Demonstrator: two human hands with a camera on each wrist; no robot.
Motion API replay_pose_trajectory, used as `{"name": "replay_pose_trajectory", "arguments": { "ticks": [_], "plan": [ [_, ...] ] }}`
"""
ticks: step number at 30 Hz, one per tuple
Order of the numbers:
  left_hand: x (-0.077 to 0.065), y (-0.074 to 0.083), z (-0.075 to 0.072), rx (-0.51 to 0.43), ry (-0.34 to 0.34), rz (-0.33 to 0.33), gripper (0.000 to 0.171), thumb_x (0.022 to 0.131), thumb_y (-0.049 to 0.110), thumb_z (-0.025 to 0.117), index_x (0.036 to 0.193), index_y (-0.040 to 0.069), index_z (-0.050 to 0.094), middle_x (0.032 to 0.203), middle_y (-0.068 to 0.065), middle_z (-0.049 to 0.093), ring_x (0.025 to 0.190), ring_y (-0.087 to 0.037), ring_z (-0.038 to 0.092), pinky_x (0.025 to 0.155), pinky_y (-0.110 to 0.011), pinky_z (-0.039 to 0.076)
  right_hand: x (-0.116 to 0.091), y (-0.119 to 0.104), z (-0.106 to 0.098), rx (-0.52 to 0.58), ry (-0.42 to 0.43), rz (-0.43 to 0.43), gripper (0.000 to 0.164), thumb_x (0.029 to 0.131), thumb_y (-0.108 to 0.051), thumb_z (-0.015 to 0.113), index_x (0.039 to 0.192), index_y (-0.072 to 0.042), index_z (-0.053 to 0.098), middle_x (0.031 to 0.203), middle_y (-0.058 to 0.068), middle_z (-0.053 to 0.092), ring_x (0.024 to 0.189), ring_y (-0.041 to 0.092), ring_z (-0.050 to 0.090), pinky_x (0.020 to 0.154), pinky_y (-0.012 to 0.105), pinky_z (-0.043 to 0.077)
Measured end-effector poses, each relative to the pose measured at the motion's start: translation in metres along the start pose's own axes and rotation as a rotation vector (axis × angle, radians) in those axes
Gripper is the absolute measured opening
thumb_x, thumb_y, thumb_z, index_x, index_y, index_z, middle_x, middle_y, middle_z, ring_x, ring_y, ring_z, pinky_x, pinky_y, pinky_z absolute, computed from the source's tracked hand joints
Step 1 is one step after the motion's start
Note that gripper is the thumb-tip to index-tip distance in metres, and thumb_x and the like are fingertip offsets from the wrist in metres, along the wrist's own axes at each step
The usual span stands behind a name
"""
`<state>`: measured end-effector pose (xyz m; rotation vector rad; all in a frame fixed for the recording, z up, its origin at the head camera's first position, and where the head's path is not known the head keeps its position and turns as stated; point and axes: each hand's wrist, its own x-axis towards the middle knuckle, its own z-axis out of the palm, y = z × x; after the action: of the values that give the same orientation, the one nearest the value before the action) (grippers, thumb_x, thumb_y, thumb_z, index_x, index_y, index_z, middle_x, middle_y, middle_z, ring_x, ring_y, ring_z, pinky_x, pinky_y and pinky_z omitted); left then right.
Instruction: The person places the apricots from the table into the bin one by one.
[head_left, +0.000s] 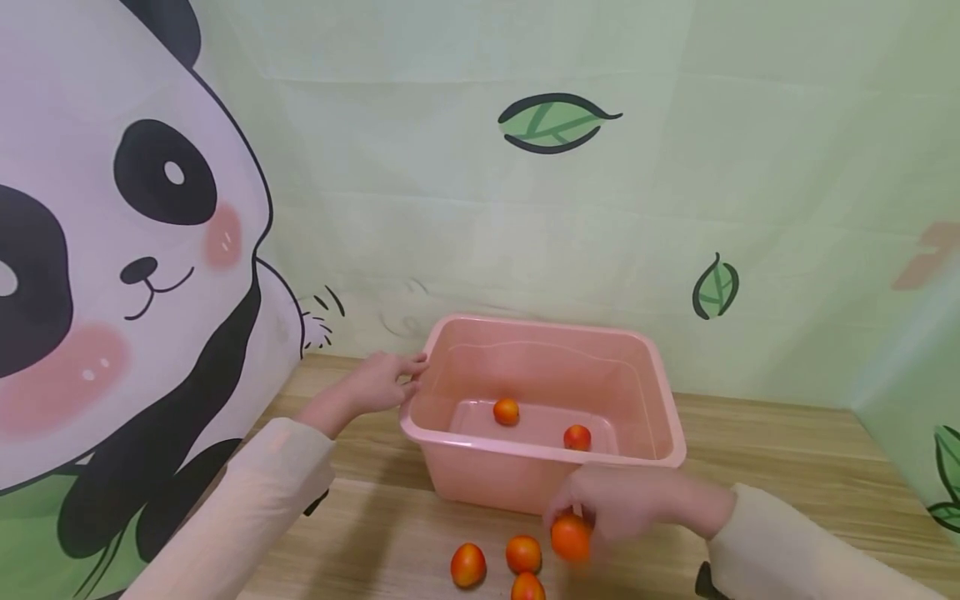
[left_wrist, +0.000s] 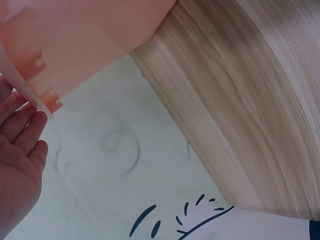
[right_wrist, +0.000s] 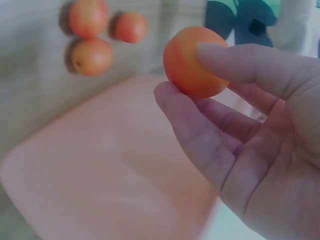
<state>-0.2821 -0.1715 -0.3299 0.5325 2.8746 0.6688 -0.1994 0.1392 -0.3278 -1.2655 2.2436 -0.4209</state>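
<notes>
A round orange-red fruit (head_left: 572, 537) is pinched between the thumb and fingers of a person's right hand (head_left: 626, 504), just in front of a pink plastic bin (head_left: 487, 479). Near it, three loose fruits (head_left: 468, 565) sit on a wood-grain table (head_left: 757, 475), while two more fruits (head_left: 506, 411) lie apart on the bin's floor. The left hand (head_left: 378, 382), unclenched, touches the bin's left rim with extended fingers. Behind, a pale green backdrop (head_left: 420, 150) carries printed leaves (head_left: 551, 123) and a large cartoon panda (head_left: 97, 125) at left.
</notes>
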Motion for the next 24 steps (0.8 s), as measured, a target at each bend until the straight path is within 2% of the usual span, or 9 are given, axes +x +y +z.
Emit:
{"name": "replay_pose_trajectory", "arguments": {
  "ticks": [6, 12, 14, 19, 24],
  "plan": [
    [-0.001, 0.0, -0.001, 0.0, 0.0, -0.005, 0.042, 0.088, 0.016, 0.052, 0.129, 0.009, 0.045, 0.14, -0.007, 0.036, 0.125, -0.028, 0.037, 0.08, -0.034, 0.041, -0.003, -0.012, -0.026, 0.0, 0.013, 0.091, 0.044, 0.066, 0.007, 0.062, 0.093, -0.029, 0.061, 0.08, -0.016, 0.053, 0.075, 0.008, 0.048, 0.068, 0.019, 0.042],
    [-0.002, -0.002, 0.0, 0.013, 0.004, -0.005, 0.042, 0.088, 0.016, 0.052, 0.128, 0.009, 0.046, 0.139, -0.006, 0.037, 0.118, -0.026, 0.044, 0.079, -0.033, 0.041, -0.001, -0.011, -0.05, -0.036, 0.068, 0.123, 0.042, 0.066, 0.005, 0.062, 0.097, -0.023, 0.063, 0.085, -0.013, 0.055, 0.078, 0.014, 0.049, 0.07, 0.023, 0.04],
    [-0.001, -0.002, 0.0, 0.011, 0.006, -0.005, 0.041, 0.088, 0.016, 0.052, 0.128, 0.009, 0.046, 0.139, -0.006, 0.037, 0.115, -0.024, 0.045, 0.078, -0.032, 0.041, 0.0, -0.01, -0.058, -0.03, 0.074, 0.163, 0.042, 0.068, 0.006, 0.063, 0.098, -0.023, 0.063, 0.086, -0.013, 0.055, 0.078, 0.015, 0.049, 0.072, 0.026, 0.041],
    [-0.002, -0.001, -0.001, 0.002, 0.005, -0.001, 0.041, 0.088, 0.014, 0.052, 0.128, 0.008, 0.047, 0.139, -0.007, 0.037, 0.102, -0.022, 0.049, 0.074, -0.029, 0.042, 0.005, -0.004, -0.075, 0.003, 0.086, 0.249, 0.043, 0.07, 0.007, 0.064, 0.1, -0.024, 0.064, 0.091, -0.01, 0.057, 0.084, 0.016, 0.051, 0.077, 0.03, 0.045],
    [-0.002, 0.0, -0.002, 0.003, 0.003, -0.002, 0.041, 0.087, 0.014, 0.052, 0.128, 0.008, 0.047, 0.139, -0.006, 0.037, 0.083, -0.02, 0.052, 0.067, -0.026, 0.042, 0.011, 0.007, -0.091, 0.005, 0.099, 0.257, 0.039, 0.07, 0.009, 0.059, 0.095, -0.02, 0.066, 0.087, -0.006, 0.06, 0.083, 0.017, 0.051, 0.074, 0.029, 0.046]
  ]
}}
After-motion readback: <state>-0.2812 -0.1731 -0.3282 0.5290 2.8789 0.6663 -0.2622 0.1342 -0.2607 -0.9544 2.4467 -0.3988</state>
